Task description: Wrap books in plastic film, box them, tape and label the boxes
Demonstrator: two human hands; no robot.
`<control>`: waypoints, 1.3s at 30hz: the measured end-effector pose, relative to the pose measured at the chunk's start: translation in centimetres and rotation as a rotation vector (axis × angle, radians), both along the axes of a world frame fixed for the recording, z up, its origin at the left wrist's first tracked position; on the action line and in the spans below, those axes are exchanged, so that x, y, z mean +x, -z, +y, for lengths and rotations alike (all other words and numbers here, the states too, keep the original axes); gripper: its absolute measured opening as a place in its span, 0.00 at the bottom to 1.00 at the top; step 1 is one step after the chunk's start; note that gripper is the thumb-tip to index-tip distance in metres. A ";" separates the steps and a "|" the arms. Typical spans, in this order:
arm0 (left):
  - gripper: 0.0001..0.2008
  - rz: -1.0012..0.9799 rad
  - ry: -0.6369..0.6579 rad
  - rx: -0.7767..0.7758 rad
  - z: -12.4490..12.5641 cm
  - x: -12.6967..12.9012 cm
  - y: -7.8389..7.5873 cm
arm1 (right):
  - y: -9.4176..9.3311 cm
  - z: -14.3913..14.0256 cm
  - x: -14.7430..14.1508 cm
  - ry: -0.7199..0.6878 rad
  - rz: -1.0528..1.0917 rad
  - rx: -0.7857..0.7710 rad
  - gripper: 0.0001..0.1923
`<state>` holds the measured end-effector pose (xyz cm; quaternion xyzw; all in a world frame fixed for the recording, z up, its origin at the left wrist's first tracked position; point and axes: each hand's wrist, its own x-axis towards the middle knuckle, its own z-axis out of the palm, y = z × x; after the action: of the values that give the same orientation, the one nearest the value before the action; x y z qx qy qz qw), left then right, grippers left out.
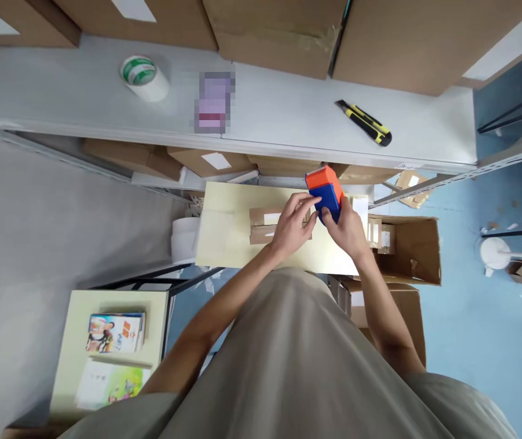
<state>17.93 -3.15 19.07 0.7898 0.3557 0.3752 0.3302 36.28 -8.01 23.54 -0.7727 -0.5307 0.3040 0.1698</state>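
At the left of the view a low pale stool carries colourful booklets, and on the grey shelf above, a roll of tape stands near its left end. In the middle, a pale board serves as worktop; a small brown carton lies at its centre, and the left hand rests on the carton with fingers spread and curled over its right end, pressing rather than clasping. Just beside it, near the worktop's far right edge, the right hand is closed around an orange-and-blue tape dispenser, gripping the blue body while the orange top stands clear. It looks like stiff, light plastic, probably best held by that blue handle part. Farther right, a yellow-and-black utility knife lies on the shelf, and an open cardboard box sits past the worktop's right edge
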 end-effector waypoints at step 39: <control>0.03 0.261 -0.581 -0.605 2.1 -19.9 15.6 | 16.2 0.1 -8.0 0.482 0.412 0.090 0.28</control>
<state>-1.96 -1.09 3.48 0.5655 0.6956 0.2285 0.3796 28.29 -7.88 7.36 -0.7902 -0.2997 0.3814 0.3746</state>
